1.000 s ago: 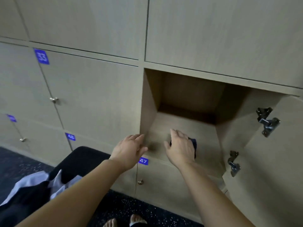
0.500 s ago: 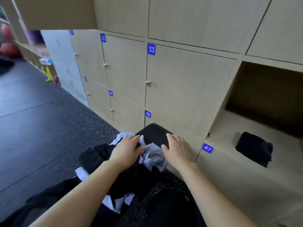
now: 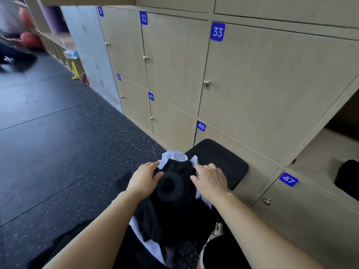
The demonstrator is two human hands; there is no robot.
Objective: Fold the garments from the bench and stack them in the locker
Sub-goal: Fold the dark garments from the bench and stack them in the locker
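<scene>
Since half a second ago, the pale grey cloth that lay between the hands has been covered by a black garment [image 3: 172,183], which has been drawn up so that a round, tube-like opening faces the camera. The view has also been brought closer to the bench [image 3: 219,158]. A second ago both hands were placed at the open locker [image 3: 328,152], which is now pushed to the frame's edge, up and to the right of the bench. Only a corner of that locker is seen, above label 47 [image 3: 288,179], and the folded black garment [image 3: 347,177] laid on its floor is cut off by the frame. What kind of clothing the black garment is cannot be made out. A white garment [image 3: 174,155] is largely buried beneath it, and only its edges are shown at the far side of the pile and lower down. The near part of the bench is hidden by the pile and the forearms. The left hand [image 3: 144,178] is curled over the garment's left edge, with the fabric held between thumb and fingers. The right hand [image 3: 210,180] is laid palm down on the pile's right side, over the bench pad, with fingers lightly bent. Whether anything is pinched by it cannot be told.
</scene>
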